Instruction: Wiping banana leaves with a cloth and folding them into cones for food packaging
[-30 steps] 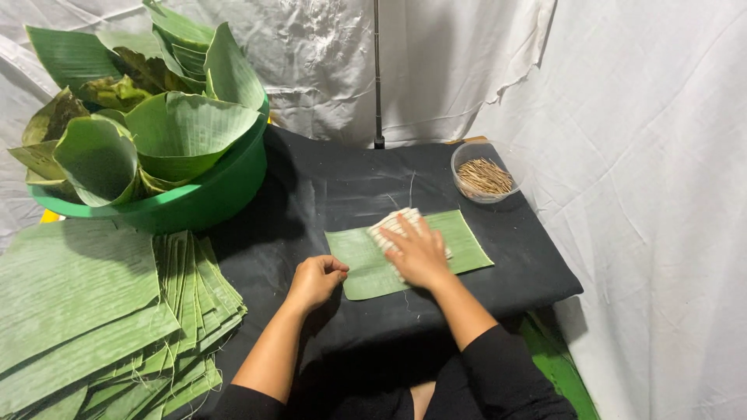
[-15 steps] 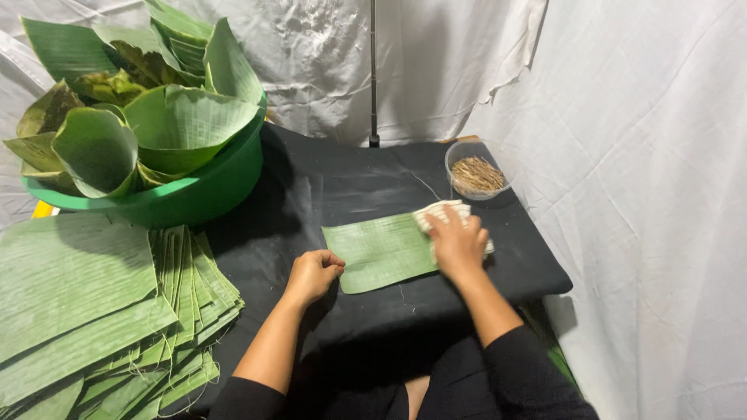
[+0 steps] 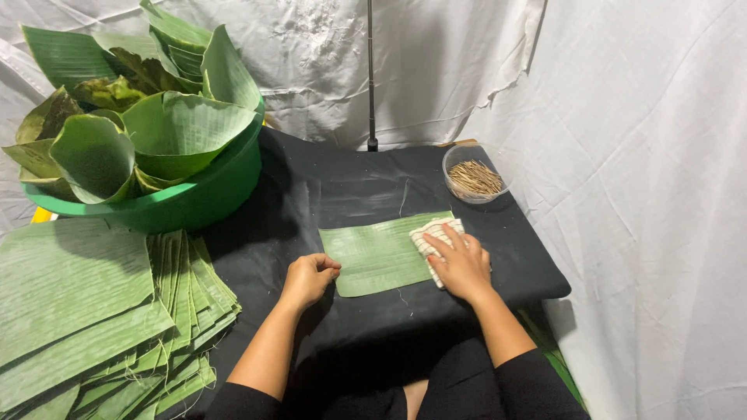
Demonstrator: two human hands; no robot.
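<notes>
On the desk (image 3: pixel 311 187), which is covered with black fabric, one rectangular piece of banana leaf (image 3: pixel 377 253) lies flat, near the person and a little right of the middle. The right hand (image 3: pixel 463 264) presses a folded cloth with pale stripes (image 3: pixel 436 233) on the right end of this leaf. The fingers are stretched flat over the cloth, so the grip is not closed around it; the palm and fingers only push it down. The cloth partly sticks out on the far side of the fingers.

The left hand (image 3: pixel 309 278) rests at the near left corner of the leaf. Its fingers are curled into a loose fist and the knuckles touch the leaf edge. I cannot tell if the fingertips pinch the leaf corner or only lean on it.

At the far right corner of the desk stands a small clear bowl (image 3: pixel 455 159) with thin wooden sticks (image 3: pixel 475 179) inside, well apart from both hands. At the far left a big green basin (image 3: pixel 194 198) holds many banana leaves rolled into cone shapes (image 3: pixel 167 132). Near the basin, on the left side, a thick stack of cut banana leaf sheets (image 3: pixel 85 303) lies flat, with some loose fibres hanging at its edges. White cloth (image 3: pixel 622 117) hangs behind and on the right of the desk, and a thin dark pole (image 3: pixel 371 70) stands upright at the far edge.
</notes>
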